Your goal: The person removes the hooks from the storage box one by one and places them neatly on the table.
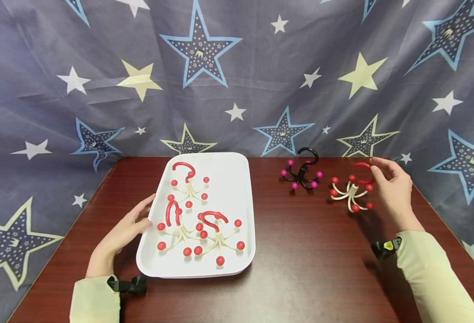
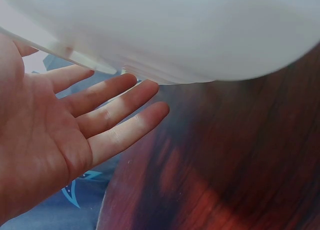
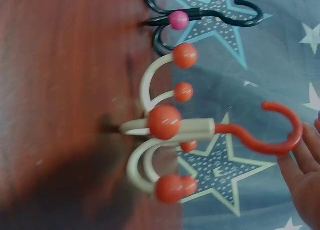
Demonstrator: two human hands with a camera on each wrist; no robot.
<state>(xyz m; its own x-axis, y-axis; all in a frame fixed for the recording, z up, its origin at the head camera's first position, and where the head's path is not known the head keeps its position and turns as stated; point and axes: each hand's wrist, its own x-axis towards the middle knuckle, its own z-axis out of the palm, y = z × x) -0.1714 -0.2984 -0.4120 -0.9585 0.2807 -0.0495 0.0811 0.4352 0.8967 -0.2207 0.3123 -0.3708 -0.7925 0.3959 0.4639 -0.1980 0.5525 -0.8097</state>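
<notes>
My right hand (image 1: 393, 190) pinches the red hook of a cream multi-arm hanger (image 1: 352, 193) with red ball tips. In the right wrist view the fingers (image 3: 305, 157) meet the curve of this red hook (image 3: 280, 147); the cream arms curl up around the stem. My left hand (image 1: 124, 231) is at the left side of a white tray (image 1: 196, 271), its fingers extended along the rim. The left wrist view shows these fingers (image 2: 120, 132) spread and fairly straight beside the tray's underside (image 2: 200, 44). In the tray stand three similar cream hangers (image 1: 189, 190) with red hooks.
A black multi-arm hanger (image 1: 301, 175) with magenta ball tips stands at the back, between the tray and my right hand. Everything sits on a dark reddish-brown table (image 1: 301, 251). Behind it hangs a grey-blue curtain (image 1: 261, 89) with stars.
</notes>
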